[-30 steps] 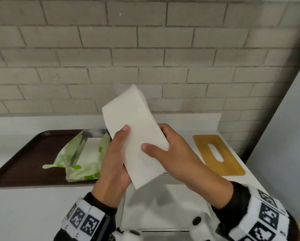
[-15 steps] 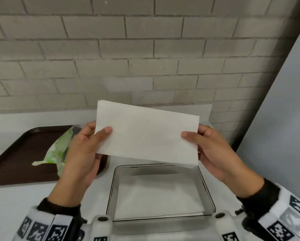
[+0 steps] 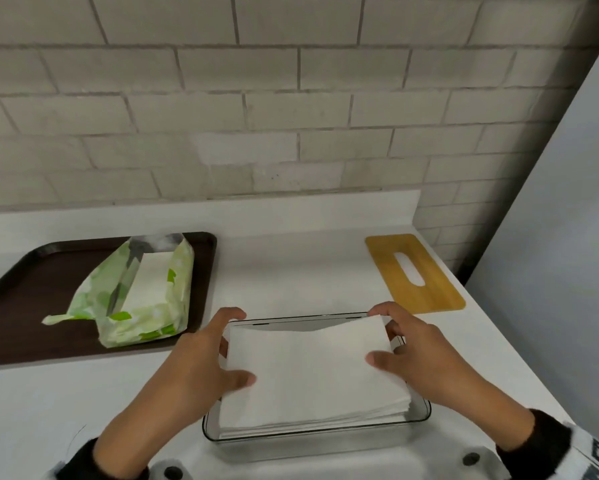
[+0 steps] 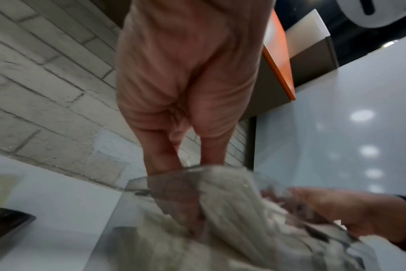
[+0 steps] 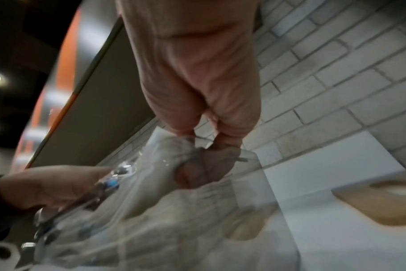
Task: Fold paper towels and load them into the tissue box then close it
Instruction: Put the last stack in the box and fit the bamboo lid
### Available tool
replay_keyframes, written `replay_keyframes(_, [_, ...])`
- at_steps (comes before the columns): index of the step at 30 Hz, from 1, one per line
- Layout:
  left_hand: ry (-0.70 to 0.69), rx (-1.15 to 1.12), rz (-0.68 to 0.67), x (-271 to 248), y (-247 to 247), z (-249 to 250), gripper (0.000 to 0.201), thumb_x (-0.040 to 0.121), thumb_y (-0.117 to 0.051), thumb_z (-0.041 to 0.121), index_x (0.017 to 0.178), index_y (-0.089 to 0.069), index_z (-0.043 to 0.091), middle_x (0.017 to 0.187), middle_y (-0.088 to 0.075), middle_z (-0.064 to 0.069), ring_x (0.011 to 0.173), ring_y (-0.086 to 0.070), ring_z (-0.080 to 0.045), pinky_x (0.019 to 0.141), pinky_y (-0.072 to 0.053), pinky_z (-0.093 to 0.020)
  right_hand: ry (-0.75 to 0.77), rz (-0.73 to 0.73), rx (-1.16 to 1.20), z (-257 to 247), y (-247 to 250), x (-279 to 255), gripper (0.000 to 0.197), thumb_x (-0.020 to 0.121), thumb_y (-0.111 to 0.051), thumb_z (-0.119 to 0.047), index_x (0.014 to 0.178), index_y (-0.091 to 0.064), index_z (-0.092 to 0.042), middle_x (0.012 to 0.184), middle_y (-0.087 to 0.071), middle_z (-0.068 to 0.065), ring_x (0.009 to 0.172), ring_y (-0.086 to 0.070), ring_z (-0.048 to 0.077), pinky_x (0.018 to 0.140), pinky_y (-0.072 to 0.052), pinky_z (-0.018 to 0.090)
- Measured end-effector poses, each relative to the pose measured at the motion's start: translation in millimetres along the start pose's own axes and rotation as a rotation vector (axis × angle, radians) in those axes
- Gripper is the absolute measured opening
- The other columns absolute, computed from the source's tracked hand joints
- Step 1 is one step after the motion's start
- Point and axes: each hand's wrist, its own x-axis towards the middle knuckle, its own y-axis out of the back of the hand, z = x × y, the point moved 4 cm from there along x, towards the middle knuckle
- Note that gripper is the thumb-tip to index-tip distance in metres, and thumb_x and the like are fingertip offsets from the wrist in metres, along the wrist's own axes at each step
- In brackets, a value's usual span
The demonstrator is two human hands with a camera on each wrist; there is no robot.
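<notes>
At lower centre, the clear tissue box holds a stack of folded paper towels. The left hand and right hand pinch the top sheet's ends, fingers clamped on it. At left, a green-patterned packet of towels lies open on a dark tray; its print is unreadable. The wooden lid lies on the surface at right.

— Where are your hands?

— Both are stretched forward in front of me, palms turned to each other. My left hand has the thumb pointing inward and the fingers going down. My right hand mirrors it.

— Are they closed?

— Each one pinches lightly between thumb and fingers. Dark sleeves cover my wrists.
</notes>
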Motion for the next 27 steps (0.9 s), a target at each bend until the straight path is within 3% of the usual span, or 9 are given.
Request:
replay_keyframes(2, [0.001,0.110,-0.015,2,-3,3,0.073,0.076,-0.078,0.029,0.133,-0.033,0.039,0.095,-0.054,0.005,0.069,-0.057,-0.009,0.061,-0.047,-0.014,0.020,0.019,-0.152,-1,-3,0,0.042,0.084,-0.068,-0.022,0.116,-0.044,-0.036,0.094,-0.057,-0.007,0.070,-0.056,0.004,0.065,-0.050,0.015])
replay_keyframes(4, [-0.017,0.265,0.011,-1,-2,9,0.078,0.079,-0.075,0.033,0.139,-0.026,0.035,0.106,-0.055,0.003,0.082,-0.058,-0.011,0.073,-0.049,-0.019,0.067,0.017,-0.326,-8,-4,-3,0.049,0.087,-0.065,-0.027,0.129,-0.041,-0.029,0.101,-0.047,-0.015,0.076,-0.047,-0.002,0.068,-0.041,0.008])
replay_keyframes(7, [-0.142,0.509,0.119,-7,2,22,0.086,0.083,-0.068,0.043,0.145,-0.010,0.034,0.139,-0.029,0.008,0.110,-0.052,-0.010,0.086,-0.049,-0.022,0.187,0.047,-0.694,-24,-1,-6,0.068,0.089,-0.060,-0.034,0.144,-0.020,-0.029,0.135,-0.022,-0.009,0.114,-0.034,0.006,0.091,-0.032,0.012])
replay_keyframes(9, [-0.322,0.528,0.105,-7,-2,35,0.081,0.087,-0.060,0.047,0.148,-0.008,0.036,0.151,-0.013,0.013,0.132,-0.034,-0.007,0.102,-0.036,-0.018,0.306,0.049,-0.757,-40,-1,-6,0.065,0.091,-0.057,-0.035,0.144,-0.020,-0.030,0.142,-0.015,-0.010,0.127,-0.025,0.010,0.101,-0.027,0.018])
replay_keyframes(11, [-0.468,0.444,-0.057,-2,-16,45,0.076,0.088,-0.056,0.050,0.150,-0.013,0.036,0.157,-0.009,0.017,0.143,-0.015,-0.003,0.110,-0.011,-0.012,0.392,-0.078,-0.630,-54,-12,-2,0.053,0.092,-0.056,-0.033,0.140,-0.034,-0.029,0.143,-0.025,-0.012,0.130,-0.028,0.009,0.104,-0.023,0.018])
replay_keyframes(13, [-0.524,0.441,-0.216,7,-32,45,0.079,0.089,-0.054,0.051,0.152,-0.010,0.031,0.160,-0.003,0.015,0.146,-0.002,-0.003,0.109,0.001,-0.011,0.419,-0.244,-0.571,-58,-29,2,0.052,0.093,-0.055,-0.033,0.140,-0.037,-0.023,0.149,-0.027,-0.010,0.137,-0.024,0.009,0.106,-0.016,0.014])
replay_keyframes(17, [-0.454,0.515,-0.340,16,-48,23,0.090,0.088,-0.056,0.050,0.153,0.001,0.022,0.161,0.007,0.007,0.147,0.004,-0.006,0.115,0.000,-0.020,0.308,-0.479,-0.636,-30,-44,5,0.072,0.095,-0.050,-0.032,0.151,-0.006,-0.020,0.159,0.004,-0.006,0.145,0.004,0.009,0.110,0.001,0.016])
replay_keyframes(24, [-0.394,0.547,-0.326,10,-46,2,0.098,0.085,-0.060,0.051,0.153,0.005,0.023,0.158,0.016,0.010,0.147,-0.002,-0.006,0.116,-0.019,-0.023,0.234,-0.497,-0.629,-4,-24,1,0.081,0.093,-0.056,-0.025,0.151,0.001,-0.028,0.155,0.014,-0.017,0.130,0.016,-0.009,0.103,0.008,0.010])
replay_keyframes(27, [-0.430,0.491,-0.308,6,-40,3,0.092,0.084,-0.060,0.052,0.152,0.000,0.033,0.149,0.020,0.023,0.143,-0.003,0.003,0.115,-0.020,-0.022,0.233,-0.422,-0.620,-6,-22,0,0.081,0.090,-0.061,-0.022,0.150,-0.008,-0.033,0.156,0.011,-0.019,0.141,0.008,-0.001,0.108,0.000,0.012])
